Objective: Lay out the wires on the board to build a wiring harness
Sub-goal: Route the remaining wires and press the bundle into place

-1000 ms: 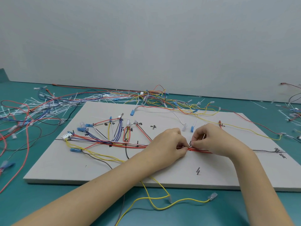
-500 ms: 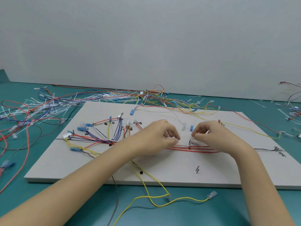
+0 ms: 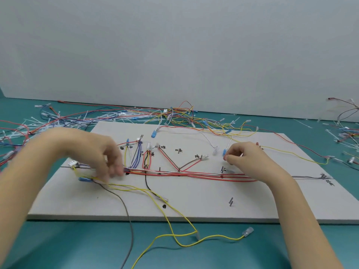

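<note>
From my remote seat I see the left hand [image 3: 101, 152] blurred over the left part of the board [image 3: 194, 200], its grip half curled with fingertips down at the left end of the red wire bundle [image 3: 194, 174]; whether it pinches a wire there I cannot tell. The right hand [image 3: 250, 160] rests on the board's right half, its grip closed to a pinch, thumb and forefinger meeting just beside a blue terminal [image 3: 224, 152] (something thin and pale shows at the fingers, too small to name). The bundle runs across the board's middle between the hands and passes under the right wrist, which hides that stretch. A yellow wire [image 3: 174, 208] trails off the near edge onto the green table [image 3: 58, 245]. Loose wires [image 3: 184, 117] are heaped behind the board.
</note>
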Available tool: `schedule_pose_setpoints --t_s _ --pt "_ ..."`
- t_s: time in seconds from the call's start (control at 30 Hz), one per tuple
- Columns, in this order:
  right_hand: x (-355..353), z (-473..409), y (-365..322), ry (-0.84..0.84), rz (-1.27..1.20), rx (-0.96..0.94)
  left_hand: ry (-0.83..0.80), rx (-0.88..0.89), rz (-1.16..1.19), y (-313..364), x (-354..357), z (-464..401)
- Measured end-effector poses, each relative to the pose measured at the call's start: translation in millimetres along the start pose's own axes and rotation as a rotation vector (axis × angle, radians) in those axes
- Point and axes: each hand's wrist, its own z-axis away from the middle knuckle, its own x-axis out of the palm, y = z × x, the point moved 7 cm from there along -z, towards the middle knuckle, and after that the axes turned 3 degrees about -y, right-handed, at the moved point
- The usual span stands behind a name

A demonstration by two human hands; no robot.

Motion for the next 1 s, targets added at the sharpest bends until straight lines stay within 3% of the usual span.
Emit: schedule_pose_setpoints --t_s 0.13,0.27,0.47,0.77,1.0 --pt "2.9 0.0 0.3 -0.011 -0.012 0.010 0.023 -0.139 0.078 -44.7 -6.7 14.0" --pt "4.7 0.3 0.4 -0.028 -0.025 0.022 0.004 -0.219 0.037 -46.1 -5.0 10.4" --pt "6.2 0.4 0.6 -0.041 -0.031 0.028 0.132 -0.307 -0.051 -44.9 -14.1 11.6" --pt "3.1 -0.1 0.9 -0.002 -0.024 0.018 0.100 -0.187 0.062 -48.8 -13.2 11.3" --pt "1.8 -0.4 -10.3 0.069 -0.076 -0.057 0.214 0.145 0.221 -4.5 -15.4 5.4"
